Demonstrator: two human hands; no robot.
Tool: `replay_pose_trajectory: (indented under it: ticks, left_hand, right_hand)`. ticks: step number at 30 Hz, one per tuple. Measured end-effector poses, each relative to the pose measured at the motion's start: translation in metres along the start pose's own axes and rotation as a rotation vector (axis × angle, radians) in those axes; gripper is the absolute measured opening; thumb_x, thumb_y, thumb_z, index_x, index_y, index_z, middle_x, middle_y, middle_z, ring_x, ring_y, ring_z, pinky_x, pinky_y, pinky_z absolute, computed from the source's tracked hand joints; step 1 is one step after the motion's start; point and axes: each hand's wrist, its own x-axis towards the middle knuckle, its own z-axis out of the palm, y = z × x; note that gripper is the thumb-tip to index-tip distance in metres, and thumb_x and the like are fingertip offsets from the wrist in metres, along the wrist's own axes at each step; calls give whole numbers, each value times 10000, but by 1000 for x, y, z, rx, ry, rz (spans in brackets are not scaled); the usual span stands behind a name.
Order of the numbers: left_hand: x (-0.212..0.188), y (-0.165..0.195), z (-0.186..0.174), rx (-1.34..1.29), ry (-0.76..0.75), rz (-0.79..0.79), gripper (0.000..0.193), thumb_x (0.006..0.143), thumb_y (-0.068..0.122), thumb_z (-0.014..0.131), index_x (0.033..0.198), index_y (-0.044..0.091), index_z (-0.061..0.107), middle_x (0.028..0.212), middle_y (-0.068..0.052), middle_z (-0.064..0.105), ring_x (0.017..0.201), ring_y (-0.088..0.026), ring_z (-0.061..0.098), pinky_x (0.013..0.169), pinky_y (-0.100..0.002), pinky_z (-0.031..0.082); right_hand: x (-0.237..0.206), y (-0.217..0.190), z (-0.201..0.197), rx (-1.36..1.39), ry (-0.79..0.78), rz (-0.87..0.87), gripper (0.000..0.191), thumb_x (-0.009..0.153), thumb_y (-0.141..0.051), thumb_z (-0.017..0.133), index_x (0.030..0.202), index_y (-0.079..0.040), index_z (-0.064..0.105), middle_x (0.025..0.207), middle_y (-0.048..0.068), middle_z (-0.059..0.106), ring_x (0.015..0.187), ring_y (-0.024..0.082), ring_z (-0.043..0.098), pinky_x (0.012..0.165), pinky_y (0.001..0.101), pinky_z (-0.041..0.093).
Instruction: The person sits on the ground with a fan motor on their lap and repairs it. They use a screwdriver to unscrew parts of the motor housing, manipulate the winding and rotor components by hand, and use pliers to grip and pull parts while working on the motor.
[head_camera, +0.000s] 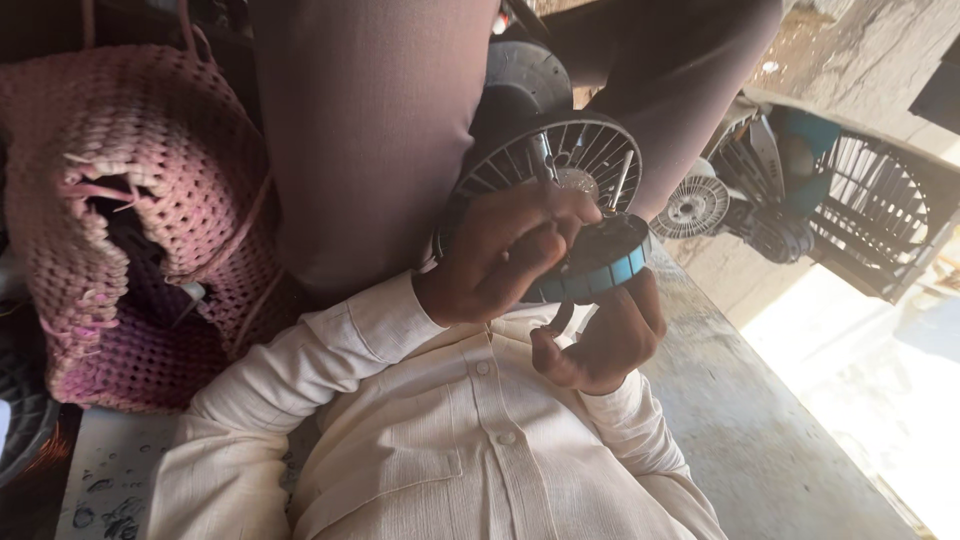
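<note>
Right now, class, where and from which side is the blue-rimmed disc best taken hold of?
Probably by its blue rim, coming from below on the side nearer the body. The blue-rimmed disc is round and flat, so its edge offers opposing sides to pinch. The right hand cups it underneath, the left hand covers its face, and the wire fan guard crowds the far side.

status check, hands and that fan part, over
Left hand and right hand both gripping round fan part. Wire grille just behind. Nothing blocking.

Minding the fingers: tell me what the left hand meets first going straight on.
Likely the blue-rimmed round part, right at the left hand fingertips; the wire fan guard lies beyond, depth unclear.
</note>
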Motion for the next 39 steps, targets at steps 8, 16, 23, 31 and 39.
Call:
replay_pose_trajectory:
  ticks: [8,16,23,31,39]
  left_hand:
    - [2,-11,6,105,-2,159,286,1141,299,540,1241,34,579,951,-76,657,777,-189,684,736,-336,539]
    - [-3,-11,11,257,45,167,166,1027,175,584,1053,15,623,864,-96,639,728,-257,623,652,-378,497]
    - [1,-5,9,243,89,171,169,1047,172,551,1041,16,616,933,-88,628,777,-220,622,716,-357,501]
    - [22,23,4,468,201,204,126,1087,149,625,1026,39,636,929,-85,665,873,-245,668,813,-354,512]
    - [73,19,8,766,36,334,162,1046,176,660,987,27,681,920,-112,685,895,-312,682,809,-447,529]
  right_hand:
    - [9,-4,1,-41,-43,-9,772,955,-621,563,1207,99,682,1175,238,717,1178,401,709,999,449,580]
    - [-3,5,1,-70,-43,-32,658,927,-516,548,1144,86,697,1131,233,721,1151,430,705,1031,493,563]
    - [-9,16,3,-55,13,-89,666,871,-581,668,1063,57,678,985,178,700,937,324,655,814,414,539]
    - [-35,22,22,-26,191,-88,768,778,-644,784,1137,-6,554,1013,98,601,1004,262,572,822,378,496]
    - [-26,13,21,23,390,-70,914,855,-650,811,1404,-13,452,1329,185,507,1178,255,549,1021,396,487]
